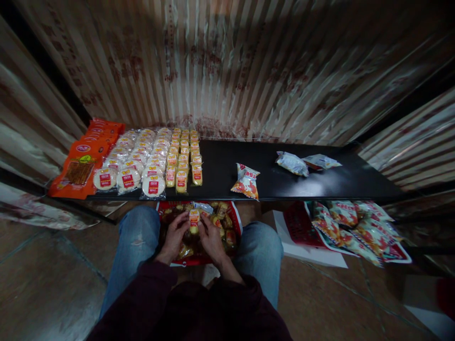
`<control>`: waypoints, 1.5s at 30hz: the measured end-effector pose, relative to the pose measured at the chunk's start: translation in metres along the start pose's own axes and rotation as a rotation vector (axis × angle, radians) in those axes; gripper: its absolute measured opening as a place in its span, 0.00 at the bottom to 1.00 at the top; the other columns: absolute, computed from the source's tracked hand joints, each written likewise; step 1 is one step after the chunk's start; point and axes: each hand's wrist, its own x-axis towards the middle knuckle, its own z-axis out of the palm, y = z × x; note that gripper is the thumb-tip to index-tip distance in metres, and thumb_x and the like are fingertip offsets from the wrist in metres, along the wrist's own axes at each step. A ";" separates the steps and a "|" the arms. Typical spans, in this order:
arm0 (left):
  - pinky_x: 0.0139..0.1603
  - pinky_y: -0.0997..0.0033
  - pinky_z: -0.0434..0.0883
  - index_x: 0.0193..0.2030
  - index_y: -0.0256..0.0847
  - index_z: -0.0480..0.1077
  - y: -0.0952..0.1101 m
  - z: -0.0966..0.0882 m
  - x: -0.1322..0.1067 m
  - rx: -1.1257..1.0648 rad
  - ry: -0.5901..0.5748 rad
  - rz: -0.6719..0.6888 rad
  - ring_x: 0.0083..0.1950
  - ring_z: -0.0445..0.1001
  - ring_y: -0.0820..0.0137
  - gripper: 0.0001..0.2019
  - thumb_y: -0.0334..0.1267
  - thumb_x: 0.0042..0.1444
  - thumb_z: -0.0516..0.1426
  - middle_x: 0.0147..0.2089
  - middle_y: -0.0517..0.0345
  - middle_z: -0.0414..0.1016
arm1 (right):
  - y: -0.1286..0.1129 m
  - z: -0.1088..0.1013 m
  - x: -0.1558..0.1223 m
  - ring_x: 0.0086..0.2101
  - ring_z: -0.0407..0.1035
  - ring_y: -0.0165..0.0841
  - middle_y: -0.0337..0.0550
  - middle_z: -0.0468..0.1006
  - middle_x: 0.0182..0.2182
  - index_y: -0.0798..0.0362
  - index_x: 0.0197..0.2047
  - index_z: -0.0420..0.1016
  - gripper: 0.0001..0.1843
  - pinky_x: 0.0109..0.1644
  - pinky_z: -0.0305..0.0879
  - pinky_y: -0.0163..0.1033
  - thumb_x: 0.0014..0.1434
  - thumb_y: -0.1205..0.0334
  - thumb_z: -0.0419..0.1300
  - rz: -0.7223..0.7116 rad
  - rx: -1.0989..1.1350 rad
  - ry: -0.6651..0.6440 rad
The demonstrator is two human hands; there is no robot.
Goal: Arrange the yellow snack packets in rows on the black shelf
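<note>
Your left hand (177, 233) and right hand (212, 237) share a fingertip grip, closed on the yellow wrapped cake (194, 221) above the red basket (238, 219); loosened pressure could drop it among the packets (228, 222) below.

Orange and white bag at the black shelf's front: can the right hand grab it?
Probably yes: nothing seems in front of the bag on the shelf, though the right hand is holding a small yellow pack.
</note>
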 end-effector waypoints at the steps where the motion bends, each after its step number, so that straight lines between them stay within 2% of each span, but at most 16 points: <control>1: 0.46 0.69 0.66 0.45 0.40 0.74 0.000 0.000 -0.001 -0.002 0.000 0.000 0.44 0.72 0.67 0.22 0.37 0.38 0.64 0.42 0.54 0.76 | 0.000 0.000 -0.001 0.50 0.70 0.39 0.51 0.76 0.49 0.55 0.55 0.70 0.23 0.56 0.63 0.46 0.61 0.55 0.50 0.012 0.019 0.011; 4: 0.48 0.68 0.66 0.44 0.40 0.74 -0.002 0.000 -0.002 -0.003 0.023 0.007 0.45 0.71 0.67 0.21 0.37 0.39 0.64 0.42 0.53 0.75 | -0.001 0.002 -0.004 0.48 0.71 0.39 0.50 0.76 0.49 0.55 0.54 0.71 0.23 0.55 0.64 0.46 0.60 0.55 0.51 0.039 0.087 0.022; 10: 0.50 0.67 0.65 0.40 0.39 0.73 -0.003 0.002 -0.007 0.008 0.050 0.024 0.47 0.71 0.66 0.16 0.39 0.41 0.63 0.44 0.53 0.74 | 0.003 0.007 -0.007 0.43 0.73 0.37 0.48 0.77 0.47 0.54 0.54 0.70 0.24 0.47 0.70 0.42 0.58 0.52 0.50 0.128 0.231 0.012; 15: 0.48 0.69 0.66 0.38 0.38 0.72 0.000 0.005 -0.012 0.057 0.060 0.007 0.45 0.71 0.67 0.14 0.40 0.42 0.62 0.42 0.54 0.75 | 0.007 0.009 -0.011 0.36 0.74 0.37 0.48 0.79 0.41 0.55 0.54 0.70 0.25 0.39 0.72 0.42 0.58 0.51 0.51 0.163 0.323 0.039; 20: 0.45 0.70 0.66 0.36 0.39 0.72 0.001 0.007 -0.014 0.059 0.056 0.015 0.42 0.71 0.67 0.15 0.43 0.41 0.63 0.39 0.55 0.75 | 0.005 0.009 -0.016 0.35 0.74 0.37 0.49 0.77 0.45 0.54 0.57 0.67 0.28 0.32 0.73 0.40 0.58 0.49 0.51 0.237 0.405 0.028; 23: 0.44 0.70 0.66 0.34 0.39 0.72 0.001 0.009 -0.015 0.091 0.062 0.027 0.41 0.71 0.67 0.14 0.44 0.40 0.63 0.37 0.55 0.75 | 0.006 0.007 -0.019 0.42 0.73 0.39 0.49 0.76 0.48 0.52 0.56 0.69 0.27 0.39 0.73 0.41 0.58 0.48 0.51 0.217 0.340 0.059; 25: 0.43 0.69 0.66 0.33 0.39 0.72 0.001 0.010 -0.015 0.120 0.066 0.029 0.39 0.71 0.66 0.15 0.45 0.40 0.63 0.36 0.55 0.75 | 0.008 0.007 -0.020 0.47 0.71 0.39 0.47 0.75 0.50 0.50 0.55 0.71 0.26 0.47 0.71 0.43 0.58 0.47 0.51 0.168 0.263 0.096; 29: 0.40 0.70 0.65 0.30 0.40 0.72 0.000 0.012 -0.018 0.177 0.086 0.058 0.37 0.71 0.66 0.15 0.47 0.38 0.63 0.33 0.56 0.75 | 0.013 0.007 -0.022 0.52 0.67 0.41 0.48 0.74 0.51 0.50 0.53 0.72 0.26 0.56 0.65 0.48 0.57 0.45 0.52 0.115 0.255 0.140; 34: 0.35 0.71 0.64 0.25 0.41 0.70 0.003 0.014 -0.025 0.246 0.092 0.098 0.31 0.68 0.68 0.13 0.48 0.40 0.61 0.27 0.59 0.72 | 0.010 0.005 -0.025 0.55 0.64 0.42 0.50 0.73 0.52 0.52 0.52 0.73 0.27 0.59 0.60 0.50 0.56 0.44 0.53 0.132 0.270 0.135; 40: 0.36 0.70 0.64 0.24 0.42 0.69 0.015 0.020 -0.035 0.309 0.128 0.168 0.31 0.69 0.67 0.09 0.45 0.40 0.61 0.26 0.59 0.72 | 0.003 0.001 -0.028 0.56 0.64 0.42 0.49 0.73 0.52 0.50 0.53 0.73 0.25 0.60 0.59 0.51 0.57 0.47 0.53 0.094 0.253 0.132; 45: 0.37 0.71 0.64 0.25 0.44 0.69 0.025 0.026 -0.042 0.341 0.128 0.205 0.33 0.70 0.67 0.05 0.41 0.45 0.57 0.29 0.58 0.73 | -0.006 -0.002 -0.027 0.56 0.63 0.41 0.49 0.73 0.52 0.49 0.55 0.71 0.28 0.59 0.60 0.49 0.58 0.44 0.50 0.048 0.174 0.116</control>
